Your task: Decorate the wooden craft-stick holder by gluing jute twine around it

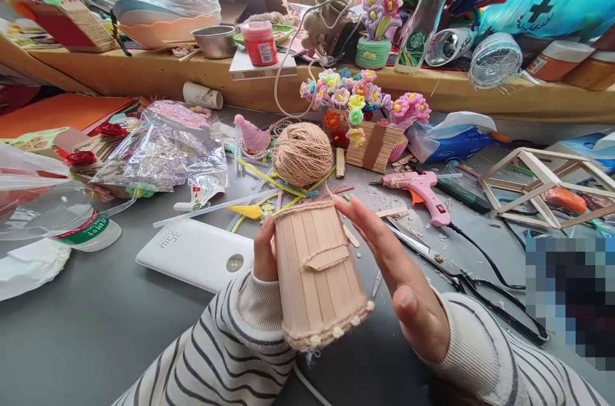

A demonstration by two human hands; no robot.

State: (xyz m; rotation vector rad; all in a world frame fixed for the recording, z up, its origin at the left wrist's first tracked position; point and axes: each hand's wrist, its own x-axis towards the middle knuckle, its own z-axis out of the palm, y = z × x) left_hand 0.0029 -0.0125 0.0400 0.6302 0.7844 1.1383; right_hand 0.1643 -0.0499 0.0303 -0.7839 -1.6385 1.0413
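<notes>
A cup-shaped holder (307,297) covered in flat wooden craft sticks is tilted in front of me, with twine round its top rim and small pale beads along its bottom edge. A short stick piece edged with twine sits on its side. My left hand (265,255) grips it from the left, most fingers hidden behind it. My right hand (403,275) is open, fingers stretched, the fingertips at the holder's upper right rim; whether they touch is unclear. Beyond the rim lies a ball of jute twine (302,153), and a strand rises near the rim.
A pink glue gun (425,194) and black-handled scissors (456,271) lie to the right, near a wooden stick frame (528,185). A white power bank (196,255) is left of the holder. Behind stand a flower box (375,143) and a cluttered shelf (245,89).
</notes>
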